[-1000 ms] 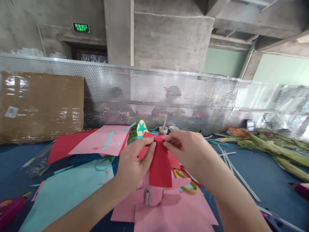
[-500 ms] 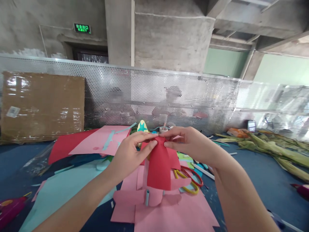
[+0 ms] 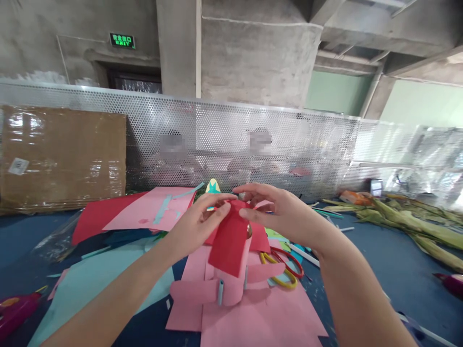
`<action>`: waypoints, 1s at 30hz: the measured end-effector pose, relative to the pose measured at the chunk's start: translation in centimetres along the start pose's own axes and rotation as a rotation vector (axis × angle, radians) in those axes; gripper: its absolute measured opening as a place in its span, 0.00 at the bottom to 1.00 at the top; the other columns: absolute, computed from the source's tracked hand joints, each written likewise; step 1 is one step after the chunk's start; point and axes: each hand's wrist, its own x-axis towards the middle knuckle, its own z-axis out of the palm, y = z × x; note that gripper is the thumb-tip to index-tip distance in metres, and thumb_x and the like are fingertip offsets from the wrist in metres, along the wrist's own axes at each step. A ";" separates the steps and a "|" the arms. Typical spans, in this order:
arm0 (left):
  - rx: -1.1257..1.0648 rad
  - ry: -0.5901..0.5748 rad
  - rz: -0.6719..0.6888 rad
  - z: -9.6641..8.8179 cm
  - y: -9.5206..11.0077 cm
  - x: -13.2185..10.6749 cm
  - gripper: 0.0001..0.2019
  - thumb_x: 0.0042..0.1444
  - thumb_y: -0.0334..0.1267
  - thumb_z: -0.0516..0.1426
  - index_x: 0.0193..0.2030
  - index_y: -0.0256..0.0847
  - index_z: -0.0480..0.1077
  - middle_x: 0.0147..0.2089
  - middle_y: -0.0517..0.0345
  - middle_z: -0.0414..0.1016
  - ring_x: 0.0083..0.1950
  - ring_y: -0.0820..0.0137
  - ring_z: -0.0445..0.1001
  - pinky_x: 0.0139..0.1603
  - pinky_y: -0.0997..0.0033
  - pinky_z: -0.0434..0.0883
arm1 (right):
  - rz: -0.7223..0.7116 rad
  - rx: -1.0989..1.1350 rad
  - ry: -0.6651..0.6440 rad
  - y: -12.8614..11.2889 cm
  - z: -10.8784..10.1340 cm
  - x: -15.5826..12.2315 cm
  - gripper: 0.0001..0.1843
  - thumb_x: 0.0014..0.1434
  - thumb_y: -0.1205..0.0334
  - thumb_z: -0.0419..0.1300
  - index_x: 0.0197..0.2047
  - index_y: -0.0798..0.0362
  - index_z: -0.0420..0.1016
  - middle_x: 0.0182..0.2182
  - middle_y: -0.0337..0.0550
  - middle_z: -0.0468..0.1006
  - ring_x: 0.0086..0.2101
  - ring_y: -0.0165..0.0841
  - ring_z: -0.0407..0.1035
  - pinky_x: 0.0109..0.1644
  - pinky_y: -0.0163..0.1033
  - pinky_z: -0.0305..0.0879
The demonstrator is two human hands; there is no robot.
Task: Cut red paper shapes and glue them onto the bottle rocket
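Note:
A piece of red paper (image 3: 229, 243) hangs tilted, its lower end toward the left. My left hand (image 3: 204, 219) pinches its top edge between thumb and fingers. On the other side, my right hand (image 3: 269, 207) has its thumb against the top right of the same paper, with the fingers curled behind and partly hidden. Beneath it stands a pink paper figure (image 3: 231, 291) with flat side pieces and small blue rolled strips. Another red sheet (image 3: 261, 236) lies behind. Pink sheets (image 3: 260, 323) are spread under the figure.
Light blue paper (image 3: 104, 274) and a pink sheet (image 3: 144, 212) lie at left. Yellow and red loops (image 3: 289, 277) are right of the figure. Purple glue guns (image 3: 18, 308) sit at both sides. Corn husks (image 3: 408, 221) lie far right, before a perforated metal screen (image 3: 224, 130).
The red paper has swung, its lower end moving left and uncovering more of the pink figure. My right hand's fingers have lifted and loosened a little; both hands have shifted slightly left.

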 end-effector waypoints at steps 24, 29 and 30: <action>-0.152 -0.598 -0.142 -1.3 -3.1 0.5 0.37 0.48 0.45 0.68 0.63 0.46 0.59 0.62 0.47 0.69 0.64 0.49 0.66 0.59 0.46 0.67 | 0.189 0.369 0.458 4.5 -1.6 1.6 0.10 0.57 0.55 0.60 0.39 0.50 0.78 0.35 0.43 0.84 0.36 0.40 0.79 0.38 0.43 0.74; -0.122 -0.235 -0.178 -5.1 -1.5 1.0 0.28 0.51 0.48 0.66 0.58 0.47 0.67 0.59 0.50 0.74 0.63 0.48 0.68 0.61 0.48 0.68 | 0.245 0.332 0.118 5.6 -2.0 1.5 0.13 0.60 0.62 0.54 0.43 0.49 0.78 0.37 0.43 0.84 0.38 0.39 0.78 0.41 0.42 0.74; -0.113 -0.098 -0.202 -5.8 -1.4 1.2 0.27 0.50 0.48 0.66 0.56 0.47 0.69 0.56 0.51 0.76 0.62 0.48 0.69 0.61 0.47 0.67 | 0.231 0.283 0.068 5.8 -2.0 1.5 0.13 0.61 0.63 0.53 0.44 0.50 0.78 0.38 0.43 0.83 0.40 0.39 0.78 0.44 0.42 0.74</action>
